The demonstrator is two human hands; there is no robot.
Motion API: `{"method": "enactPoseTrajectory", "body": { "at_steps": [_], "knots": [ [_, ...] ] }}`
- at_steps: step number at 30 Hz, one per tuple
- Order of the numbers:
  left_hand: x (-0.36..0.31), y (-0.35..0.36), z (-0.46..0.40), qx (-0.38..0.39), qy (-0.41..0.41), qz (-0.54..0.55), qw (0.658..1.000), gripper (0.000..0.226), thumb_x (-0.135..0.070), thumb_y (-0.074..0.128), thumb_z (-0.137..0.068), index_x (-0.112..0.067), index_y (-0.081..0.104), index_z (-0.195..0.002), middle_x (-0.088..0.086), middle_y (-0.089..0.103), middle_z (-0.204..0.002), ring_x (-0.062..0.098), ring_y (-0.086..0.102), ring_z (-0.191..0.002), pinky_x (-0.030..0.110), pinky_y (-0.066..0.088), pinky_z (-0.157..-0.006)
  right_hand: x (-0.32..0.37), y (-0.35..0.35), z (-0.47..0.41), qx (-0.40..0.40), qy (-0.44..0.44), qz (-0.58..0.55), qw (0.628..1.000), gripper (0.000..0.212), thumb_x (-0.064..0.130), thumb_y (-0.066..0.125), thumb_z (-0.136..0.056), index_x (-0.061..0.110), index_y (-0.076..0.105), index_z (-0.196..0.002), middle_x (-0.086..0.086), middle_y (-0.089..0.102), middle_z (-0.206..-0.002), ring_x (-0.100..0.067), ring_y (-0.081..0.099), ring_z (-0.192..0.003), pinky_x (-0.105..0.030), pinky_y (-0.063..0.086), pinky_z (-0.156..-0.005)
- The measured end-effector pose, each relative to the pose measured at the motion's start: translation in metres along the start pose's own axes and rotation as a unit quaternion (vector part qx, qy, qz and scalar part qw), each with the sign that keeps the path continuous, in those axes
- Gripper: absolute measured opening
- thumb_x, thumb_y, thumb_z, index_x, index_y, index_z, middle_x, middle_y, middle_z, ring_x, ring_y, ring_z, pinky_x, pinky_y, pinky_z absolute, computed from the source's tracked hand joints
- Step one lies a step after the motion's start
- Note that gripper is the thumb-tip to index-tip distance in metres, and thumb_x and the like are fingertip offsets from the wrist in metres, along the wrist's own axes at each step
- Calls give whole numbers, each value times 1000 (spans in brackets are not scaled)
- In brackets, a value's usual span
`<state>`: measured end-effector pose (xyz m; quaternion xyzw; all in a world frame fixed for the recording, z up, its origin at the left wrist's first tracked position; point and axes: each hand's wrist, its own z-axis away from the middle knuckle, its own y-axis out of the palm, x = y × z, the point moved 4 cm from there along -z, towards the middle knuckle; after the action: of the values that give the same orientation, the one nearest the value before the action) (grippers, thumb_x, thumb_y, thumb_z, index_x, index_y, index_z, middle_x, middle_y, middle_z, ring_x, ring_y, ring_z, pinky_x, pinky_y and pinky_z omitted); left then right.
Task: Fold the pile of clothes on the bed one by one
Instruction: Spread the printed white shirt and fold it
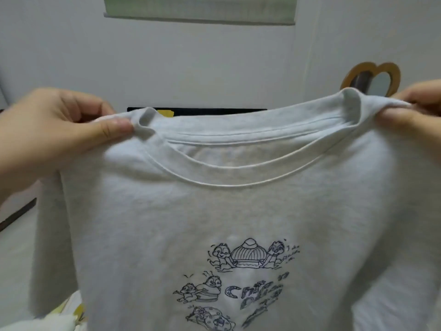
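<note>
A light grey T-shirt (214, 211) with dark cartoon line drawings on its chest hangs in front of me and fills most of the view. My left hand (55, 130) pinches its left shoulder beside the collar. At the right edge of the frame, my right hand (415, 108) pinches the other shoulder. The shirt is stretched between both hands, collar up and printed side toward me. Its hem and the bed below are hidden.
Behind the shirt is a pale wall with a green roller blind (200, 8) at the top. A wooden-framed mirror (374, 78) peeks over the right shoulder. A bit of white and yellow fabric (69, 316) shows at the bottom left.
</note>
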<state>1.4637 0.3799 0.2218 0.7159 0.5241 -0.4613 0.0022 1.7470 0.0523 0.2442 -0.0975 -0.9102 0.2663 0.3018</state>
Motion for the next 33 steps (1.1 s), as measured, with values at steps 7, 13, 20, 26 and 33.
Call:
{"method": "enactPoseTrajectory", "body": {
  "at_steps": [7, 13, 20, 26, 33],
  "knots": [
    [51, 91, -8, 68, -87, -62, 992, 40, -51, 65, -72, -12, 63, -67, -6, 55, -50, 3, 44, -45, 20, 33, -43, -26, 71, 7, 114, 33, 17, 993, 18, 42, 66, -78, 25, 68, -73, -7, 66, -69, -26, 62, -69, -36, 49, -63],
    [189, 210, 53, 210, -212, -62, 953, 37, -19, 66, -85, -16, 47, -54, -5, 40, -52, 3, 34, -48, 18, 27, -48, -141, 223, 87, 300, 161, 82, 937, 22, 19, 61, -87, 12, 62, -66, -8, 60, -65, -21, 53, -66, -33, 34, -57],
    [319, 304, 120, 247, -306, -77, 916, 42, -23, 63, -87, -17, 36, -56, -4, 36, -55, 11, 34, -54, 28, 24, -55, -240, 339, 183, 330, 251, 103, 904, 29, 23, 58, -90, 27, 48, -63, 11, 48, -59, -13, 47, -61, -26, 29, -50],
    [401, 357, 125, 232, -338, -152, 899, 33, -11, 56, -83, -15, 35, -58, -2, 39, -55, 10, 36, -52, 26, 24, -49, -302, 414, 211, 341, 253, 131, 896, 19, 28, 52, -94, 20, 55, -77, 8, 50, -61, -18, 49, -64, -26, 30, -48],
    [476, 407, 101, 175, -321, -225, 903, 26, -9, 52, -85, -15, 47, -60, -1, 46, -55, 21, 43, -58, 29, 27, -49, -354, 501, 187, 348, 190, 131, 909, 27, 29, 49, -95, 10, 57, -78, -5, 59, -70, -24, 54, -68, -33, 39, -57]
  ]
}}
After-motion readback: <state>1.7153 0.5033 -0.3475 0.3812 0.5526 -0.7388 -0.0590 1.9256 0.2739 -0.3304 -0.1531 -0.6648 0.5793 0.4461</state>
